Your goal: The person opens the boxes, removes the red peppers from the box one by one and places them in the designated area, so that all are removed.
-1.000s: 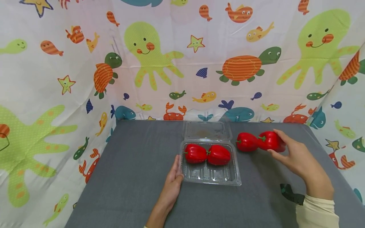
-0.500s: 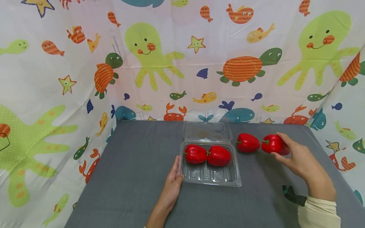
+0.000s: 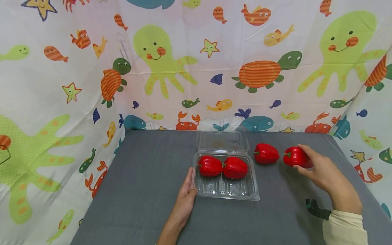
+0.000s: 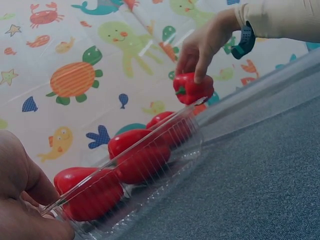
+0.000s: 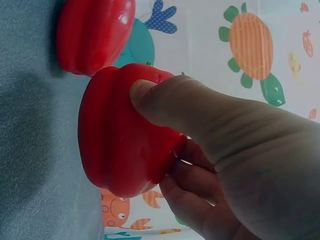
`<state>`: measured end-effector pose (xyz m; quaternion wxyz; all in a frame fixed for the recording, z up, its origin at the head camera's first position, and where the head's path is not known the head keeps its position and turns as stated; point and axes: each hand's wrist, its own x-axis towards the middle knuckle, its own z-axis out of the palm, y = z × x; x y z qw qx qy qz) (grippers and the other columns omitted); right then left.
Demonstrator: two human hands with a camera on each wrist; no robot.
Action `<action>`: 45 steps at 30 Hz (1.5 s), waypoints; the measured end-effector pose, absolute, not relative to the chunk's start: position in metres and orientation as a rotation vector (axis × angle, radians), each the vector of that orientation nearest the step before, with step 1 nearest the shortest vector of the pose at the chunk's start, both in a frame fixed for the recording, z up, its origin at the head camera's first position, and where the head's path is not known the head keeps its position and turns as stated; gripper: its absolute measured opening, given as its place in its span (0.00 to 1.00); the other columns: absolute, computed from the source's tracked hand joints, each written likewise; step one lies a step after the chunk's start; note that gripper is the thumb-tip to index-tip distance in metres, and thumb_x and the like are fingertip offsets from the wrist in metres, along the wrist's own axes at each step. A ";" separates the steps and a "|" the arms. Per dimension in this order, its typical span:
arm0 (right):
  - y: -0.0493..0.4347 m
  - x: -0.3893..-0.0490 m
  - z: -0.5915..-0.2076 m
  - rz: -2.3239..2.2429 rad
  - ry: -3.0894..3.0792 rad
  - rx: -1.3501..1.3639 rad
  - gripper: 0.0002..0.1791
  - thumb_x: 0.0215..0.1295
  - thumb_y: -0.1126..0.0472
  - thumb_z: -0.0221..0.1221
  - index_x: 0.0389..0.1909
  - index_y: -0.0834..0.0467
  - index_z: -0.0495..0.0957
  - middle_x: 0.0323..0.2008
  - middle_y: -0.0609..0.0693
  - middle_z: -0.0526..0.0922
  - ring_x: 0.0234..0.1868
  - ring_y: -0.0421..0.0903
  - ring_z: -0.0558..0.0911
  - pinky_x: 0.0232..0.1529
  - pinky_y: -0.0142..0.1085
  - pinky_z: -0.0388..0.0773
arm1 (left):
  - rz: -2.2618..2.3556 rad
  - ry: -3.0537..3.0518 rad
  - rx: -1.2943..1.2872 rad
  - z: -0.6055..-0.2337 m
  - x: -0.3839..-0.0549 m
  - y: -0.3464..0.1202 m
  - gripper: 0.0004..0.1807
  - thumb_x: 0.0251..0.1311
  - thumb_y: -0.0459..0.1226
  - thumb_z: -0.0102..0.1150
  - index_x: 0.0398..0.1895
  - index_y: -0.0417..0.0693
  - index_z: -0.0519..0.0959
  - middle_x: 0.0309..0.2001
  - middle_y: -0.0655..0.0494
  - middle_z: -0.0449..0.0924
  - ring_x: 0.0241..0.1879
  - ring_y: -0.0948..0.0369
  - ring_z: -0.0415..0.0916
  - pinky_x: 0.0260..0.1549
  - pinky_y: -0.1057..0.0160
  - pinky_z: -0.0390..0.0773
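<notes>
A clear plastic clamshell container point(image 3: 226, 193) lies on the table with its lid folded back. Two red bell peppers, a left one point(image 3: 210, 166) and a right one point(image 3: 234, 167), sit side by side in its rear half. My left hand point(image 3: 182, 197) holds the container's left rim between thumb and fingers, as the left wrist view confirms. Right of the container rests a third bell pepper point(image 3: 266, 153). My right hand point(image 3: 324, 172) grips a fourth bell pepper point(image 5: 127, 135), thumb on one side and fingers on the other, its stem facing left and a shadow on the table below.
The open lid point(image 3: 223, 141) reaches to the table's back edge. A grey cloth covers the table point(image 3: 147, 177). A sea-animal curtain point(image 3: 190, 68) hangs behind and along both sides. A dark band point(image 3: 316, 209) sits at the right wrist.
My right hand has drawn its bell pepper rightward and slightly toward me, so a gap now separates it from the pepper on the table. The left hand and container stay put.
</notes>
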<state>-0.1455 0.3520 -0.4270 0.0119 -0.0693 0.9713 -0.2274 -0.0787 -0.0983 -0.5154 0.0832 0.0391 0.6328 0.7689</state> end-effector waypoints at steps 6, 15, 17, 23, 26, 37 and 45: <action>0.355 -0.148 -0.430 -0.708 3.010 -0.213 0.55 0.59 0.58 0.77 0.80 0.69 0.55 0.63 0.79 0.70 0.57 0.77 0.72 0.46 0.65 0.86 | 2.296 1.896 0.122 -0.514 -0.078 -0.098 0.42 0.74 0.22 0.34 0.87 0.47 0.37 0.87 0.56 0.37 0.84 0.59 0.31 0.79 0.62 0.40; 0.360 -0.155 -0.435 -0.667 2.995 -0.193 0.54 0.60 0.57 0.76 0.78 0.70 0.55 0.63 0.79 0.69 0.57 0.78 0.71 0.47 0.66 0.85 | 2.297 1.900 0.088 -0.514 -0.079 -0.098 0.42 0.73 0.22 0.34 0.88 0.47 0.39 0.87 0.56 0.38 0.84 0.58 0.32 0.79 0.59 0.40; 0.361 -0.157 -0.435 -0.666 2.991 -0.197 0.54 0.59 0.57 0.77 0.78 0.70 0.56 0.63 0.79 0.69 0.57 0.78 0.71 0.47 0.66 0.85 | 2.295 1.904 0.084 -0.515 -0.079 -0.098 0.42 0.73 0.22 0.34 0.88 0.47 0.39 0.87 0.56 0.38 0.84 0.59 0.33 0.79 0.60 0.41; 0.362 -0.163 -0.436 -0.649 2.991 -0.233 0.52 0.60 0.57 0.76 0.77 0.71 0.57 0.61 0.80 0.71 0.57 0.78 0.72 0.47 0.67 0.85 | 2.289 1.917 0.089 -0.514 -0.078 -0.098 0.42 0.73 0.22 0.35 0.87 0.46 0.38 0.87 0.55 0.38 0.85 0.58 0.33 0.78 0.62 0.42; 0.364 -0.166 -0.436 -0.644 2.972 -0.224 0.52 0.60 0.57 0.76 0.77 0.71 0.57 0.61 0.80 0.71 0.57 0.78 0.71 0.47 0.66 0.85 | 2.277 1.922 0.084 -0.514 -0.078 -0.098 0.42 0.73 0.22 0.35 0.88 0.47 0.39 0.87 0.56 0.38 0.84 0.59 0.33 0.78 0.62 0.42; 0.368 -0.178 -0.443 -0.603 2.926 -0.201 0.53 0.59 0.56 0.76 0.76 0.72 0.57 0.60 0.80 0.71 0.56 0.79 0.70 0.44 0.63 0.87 | 2.264 1.926 0.076 -0.516 -0.078 -0.098 0.42 0.73 0.22 0.35 0.88 0.48 0.40 0.87 0.57 0.39 0.84 0.59 0.33 0.79 0.62 0.41; 0.371 -0.183 -0.448 -0.584 2.899 -0.199 0.53 0.59 0.55 0.76 0.76 0.72 0.57 0.59 0.81 0.71 0.55 0.79 0.71 0.43 0.62 0.87 | 2.270 1.921 0.081 -0.517 -0.078 -0.098 0.42 0.73 0.22 0.35 0.88 0.48 0.40 0.87 0.59 0.40 0.84 0.61 0.34 0.76 0.72 0.46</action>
